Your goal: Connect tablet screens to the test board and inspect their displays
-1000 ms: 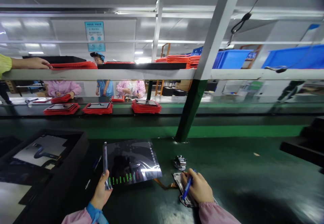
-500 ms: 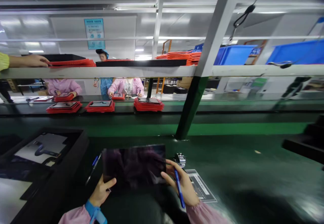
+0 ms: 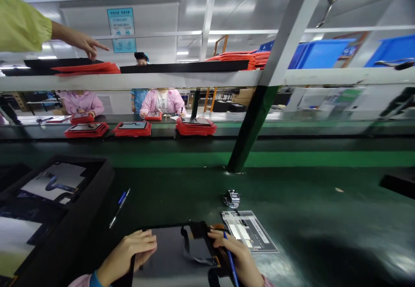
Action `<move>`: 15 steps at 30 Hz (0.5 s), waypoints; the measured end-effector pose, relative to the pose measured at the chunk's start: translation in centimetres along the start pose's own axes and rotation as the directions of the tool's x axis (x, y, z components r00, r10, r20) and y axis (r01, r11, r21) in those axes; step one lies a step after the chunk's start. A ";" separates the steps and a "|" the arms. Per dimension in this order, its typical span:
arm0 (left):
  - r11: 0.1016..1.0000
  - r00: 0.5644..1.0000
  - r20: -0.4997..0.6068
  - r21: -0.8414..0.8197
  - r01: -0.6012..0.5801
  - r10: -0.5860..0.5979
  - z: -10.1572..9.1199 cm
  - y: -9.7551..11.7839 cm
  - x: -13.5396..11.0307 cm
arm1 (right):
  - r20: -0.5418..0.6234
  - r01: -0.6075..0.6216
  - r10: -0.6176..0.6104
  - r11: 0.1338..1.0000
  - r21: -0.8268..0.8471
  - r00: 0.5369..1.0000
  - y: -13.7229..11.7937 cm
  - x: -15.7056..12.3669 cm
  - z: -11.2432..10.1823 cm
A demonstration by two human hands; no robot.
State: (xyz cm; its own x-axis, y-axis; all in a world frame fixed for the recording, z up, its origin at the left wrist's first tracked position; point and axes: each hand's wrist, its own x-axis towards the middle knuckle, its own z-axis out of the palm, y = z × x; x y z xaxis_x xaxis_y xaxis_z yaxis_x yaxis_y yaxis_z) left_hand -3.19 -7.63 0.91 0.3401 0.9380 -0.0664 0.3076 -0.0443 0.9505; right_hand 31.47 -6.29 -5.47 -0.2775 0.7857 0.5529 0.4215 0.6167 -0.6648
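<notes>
A tablet-sized display panel lies between my hands at the bottom, its grey back up, with a dark flex cable near its upper right corner. My left hand is closed on the panel's left edge. My right hand grips the right edge and also keeps a blue pen between its fingers. Just beyond that hand lies a printed sheet with a dark layout. Above the sheet sits a small metal tally counter. Another pen rests on the table to the left.
A black tray with display panels stands at the left. A slanted post rises from the green table. Red stacks line the far bench, where people sit. A yellow-sleeved person's hand points above the shelf.
The panel has turned from its glossy black face to its grey back and come lower, nearer to me. My left hand has shifted its hold. The yellow-sleeved hand has risen off the red stack.
</notes>
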 end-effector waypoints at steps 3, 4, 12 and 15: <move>0.997 0.998 0.013 -0.060 -0.056 0.057 -0.5 -0.5 0.3 | -0.121 -0.099 0.104 0.994 0.045 0.987 -0.5 0.2 -0.2; 0.996 0.997 0.025 -0.058 -0.072 0.074 -0.7 -0.7 0.4 | -0.163 -0.154 0.167 0.984 0.088 0.972 -0.8 0.2 0.0; 0.748 0.957 0.187 0.597 -0.289 0.221 -1.2 -1.4 1.1 | -0.180 -0.461 0.537 0.820 0.339 0.824 -3.3 0.8 3.2; 0.573 0.967 0.172 0.781 -0.250 0.186 -0.5 -1.1 1.5 | -0.161 -0.521 0.569 0.813 0.261 0.807 -3.0 0.8 3.3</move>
State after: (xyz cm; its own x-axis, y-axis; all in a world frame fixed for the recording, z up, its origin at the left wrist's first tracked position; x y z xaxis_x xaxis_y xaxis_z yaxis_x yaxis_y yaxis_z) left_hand -3.47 -5.97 -0.05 0.5396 0.8398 0.0604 0.7851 -0.5277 0.3243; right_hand 27.10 -7.40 -4.69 0.1549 0.9767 0.1488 0.2615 0.1047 -0.9595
